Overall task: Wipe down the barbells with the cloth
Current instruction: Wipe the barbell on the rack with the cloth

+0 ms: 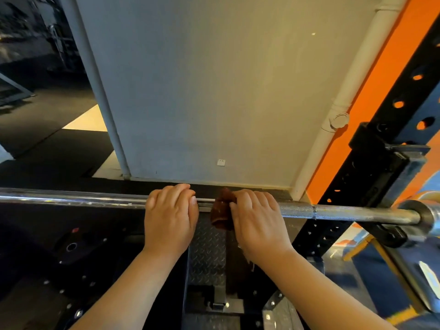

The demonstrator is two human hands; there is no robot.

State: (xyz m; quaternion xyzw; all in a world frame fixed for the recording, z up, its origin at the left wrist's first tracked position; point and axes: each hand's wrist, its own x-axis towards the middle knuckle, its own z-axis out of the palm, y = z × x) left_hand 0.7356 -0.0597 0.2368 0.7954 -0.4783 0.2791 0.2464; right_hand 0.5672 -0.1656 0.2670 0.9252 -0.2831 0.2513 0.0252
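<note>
One steel barbell (345, 211) lies level across the view. Its right end rests in a black hook (390, 234) on the black rack upright (381, 148), which is pierced with a row of round holes. The thick collar (426, 215) of the barbell sits just outside that hook. The shaft is knurled to the right of the hands and smooth and shiny to the left.

A small red tag (75, 229) on the dark equipment at lower left is too small to read. A white wall socket (221, 162) low on the grey wall (214, 91) carries no legible marking.

One brown cloth (222, 211) is bunched over the barbell near mid-shaft, draped across the top and hanging a little below it. The right hand (257, 220) grips it, fingers curled over the bar and onto the cloth's right side, so most of the cloth sticks out to the left of the knuckles. The left hand (170, 217) sits just beside it on the bare shaft, fingers close together and curled over the top of the bar, thumb tip pointing toward the cloth. A short stretch of bare bar separates the left hand from the cloth.

Below the hands lies a steel tread plate (207, 253). One white pipe (352, 86) runs up the wall beside an orange panel (385, 67).
</note>
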